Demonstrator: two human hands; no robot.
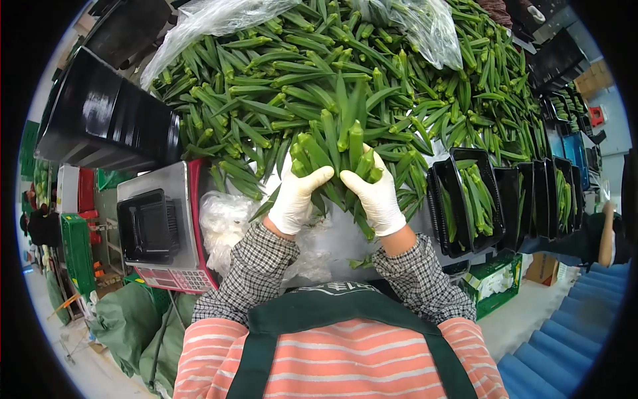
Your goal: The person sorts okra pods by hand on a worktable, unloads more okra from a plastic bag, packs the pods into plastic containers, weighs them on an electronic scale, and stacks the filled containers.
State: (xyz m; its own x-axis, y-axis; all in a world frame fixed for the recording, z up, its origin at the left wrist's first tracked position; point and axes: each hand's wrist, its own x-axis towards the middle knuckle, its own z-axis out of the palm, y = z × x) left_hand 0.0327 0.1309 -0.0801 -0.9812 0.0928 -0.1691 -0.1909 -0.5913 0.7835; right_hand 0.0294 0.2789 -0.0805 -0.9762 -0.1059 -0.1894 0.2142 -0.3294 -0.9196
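Both my hands wear white gloves and meet around a bunch of okra (340,143) in front of my chest, stems toward me. My left hand (297,193) is closed on the left side of the bunch, thumb on top. On the right side, my right hand (376,198) grips the same bunch, thumb across the pods. Most of the fingers are hidden under the okra. Just beyond lies a large heap of loose okra (279,86), spread across the table.
A scale (193,219) with a black tray (149,226) on it stands at left, beside a tall stack of black trays (106,116). Crumpled clear plastic (226,223) lies near my left forearm. Black trays with okra (472,199) line the right side. Another person's arm (606,233) shows far right.
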